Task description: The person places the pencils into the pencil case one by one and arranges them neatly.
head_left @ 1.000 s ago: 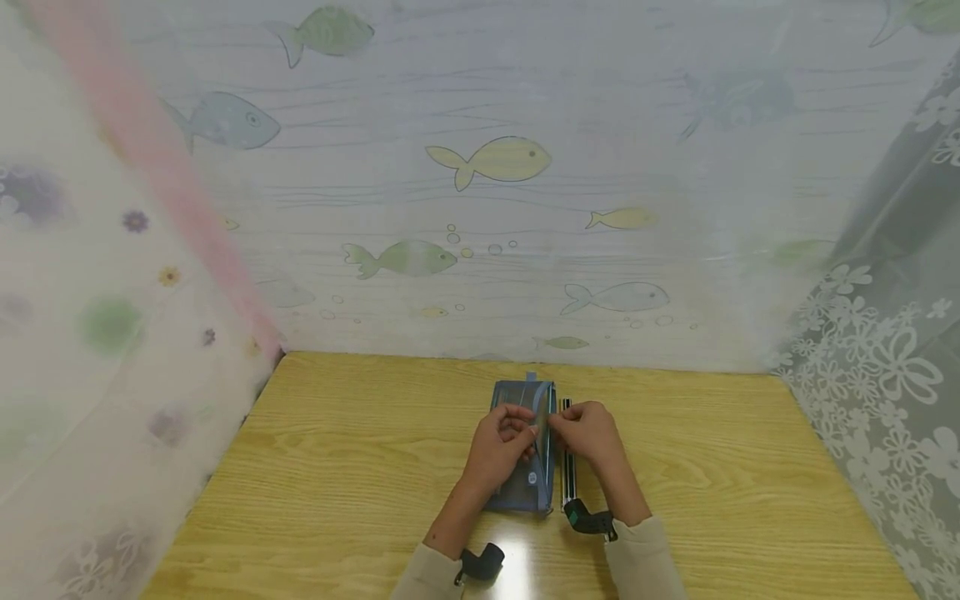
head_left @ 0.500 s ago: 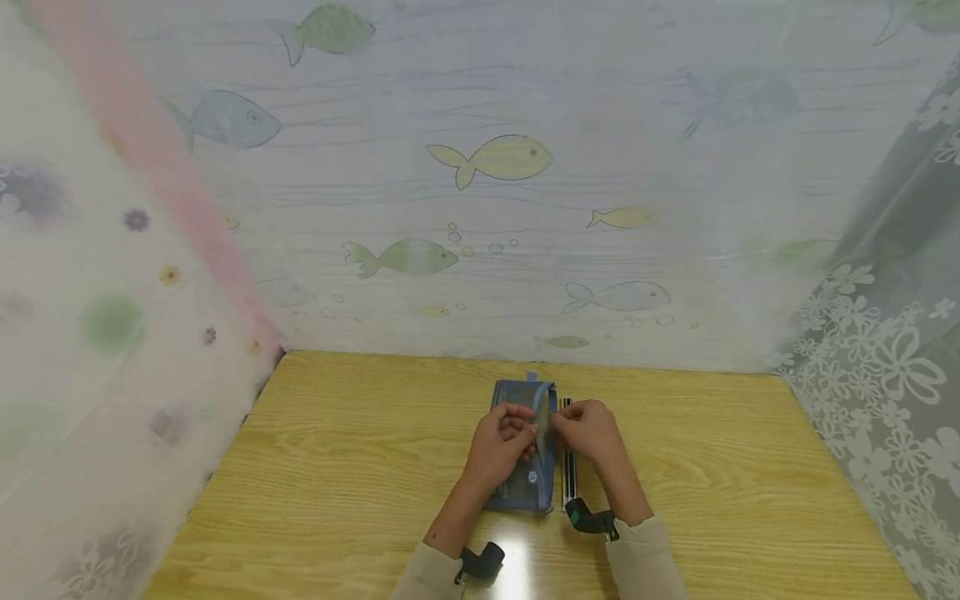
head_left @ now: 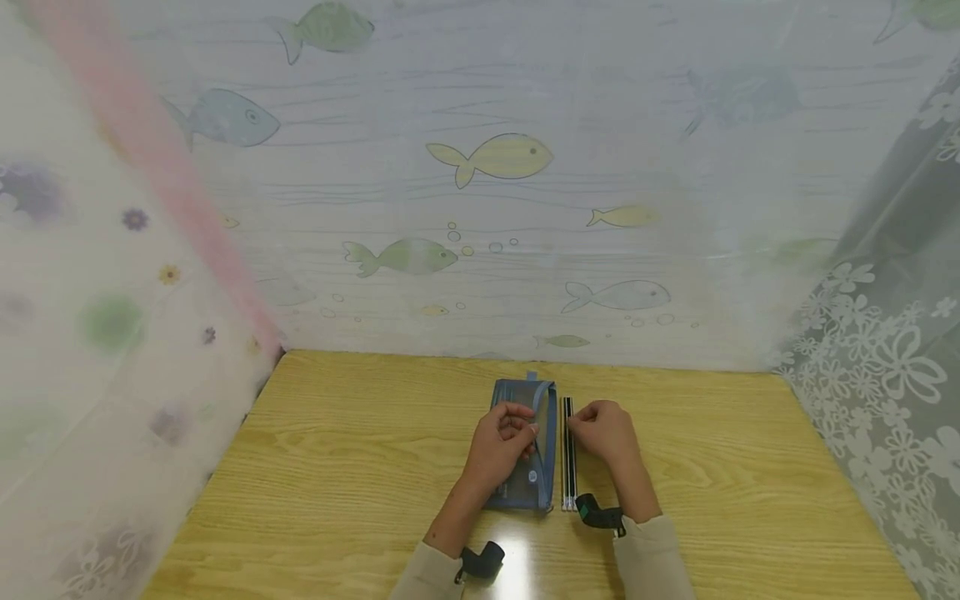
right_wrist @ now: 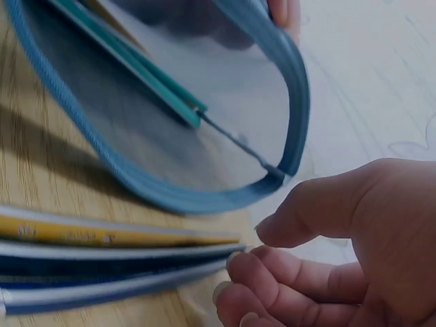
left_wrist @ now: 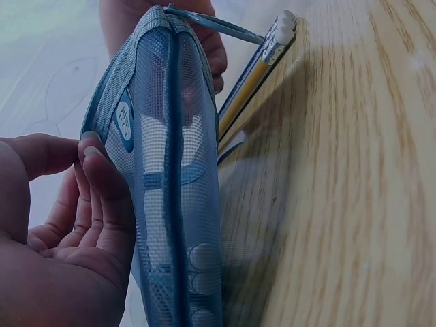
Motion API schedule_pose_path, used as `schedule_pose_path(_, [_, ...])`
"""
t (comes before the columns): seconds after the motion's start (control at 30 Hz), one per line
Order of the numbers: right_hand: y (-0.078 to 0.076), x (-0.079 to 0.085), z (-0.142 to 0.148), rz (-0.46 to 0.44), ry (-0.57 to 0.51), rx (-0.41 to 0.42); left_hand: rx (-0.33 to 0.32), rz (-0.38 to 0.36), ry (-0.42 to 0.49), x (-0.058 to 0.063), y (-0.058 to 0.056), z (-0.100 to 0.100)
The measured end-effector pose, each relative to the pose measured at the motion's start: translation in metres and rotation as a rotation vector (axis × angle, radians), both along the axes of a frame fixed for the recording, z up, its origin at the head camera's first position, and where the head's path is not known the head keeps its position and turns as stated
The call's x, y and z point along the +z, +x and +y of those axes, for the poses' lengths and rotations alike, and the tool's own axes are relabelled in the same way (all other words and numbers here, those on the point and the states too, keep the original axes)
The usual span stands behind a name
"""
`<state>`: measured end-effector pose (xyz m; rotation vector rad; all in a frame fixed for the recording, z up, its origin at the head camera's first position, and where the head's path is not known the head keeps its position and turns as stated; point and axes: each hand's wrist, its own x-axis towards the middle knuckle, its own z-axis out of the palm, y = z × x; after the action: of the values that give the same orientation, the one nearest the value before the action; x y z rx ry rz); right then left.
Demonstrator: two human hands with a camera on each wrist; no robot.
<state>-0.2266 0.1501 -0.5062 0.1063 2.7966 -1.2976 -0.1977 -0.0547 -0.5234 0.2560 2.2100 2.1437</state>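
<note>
Wooden table [head_left: 352,467], pouch [left_wrist: 170,170] in left grip [head_left: 501,444], pencils [head_left: 569,458] beside right grip [head_left: 607,432]

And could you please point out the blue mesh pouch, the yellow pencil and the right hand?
Blue mesh pouch [left_wrist: 155,158]: left wrist view, on the mesh beside its dark seam.
Yellow pencil [right_wrist: 122,236]: right wrist view, midway along its visible shaft.
Right hand [head_left: 607,432]: head view, on its back.

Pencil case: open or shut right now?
Open: the right wrist view shows the pencil case gaping, a green item inside; the left hand pinches its edge.
</note>
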Motion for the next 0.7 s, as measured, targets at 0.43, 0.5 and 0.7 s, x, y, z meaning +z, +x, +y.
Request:
schedule_pose_path(0.43, [-0.0003, -0.0082, 0.0032, -0.047, 0.098, -0.016, -0.007, -0.005, 0.013, 0.0001, 0.0004, -0.0011])
schedule_pose_path(0.5, [-0.0008, -0.0092, 0.0027, -0.063, 0.121, -0.025, -0.007, -0.005, 0.01, 0.0, 0.0002, -0.0012])
schedule_pose_path(0.7, [-0.0002, -0.0081, -0.0001, -0.09, 0.179, -0.061, -0.012, 0.0, 0.015, -0.0004, -0.0005, -0.0017])
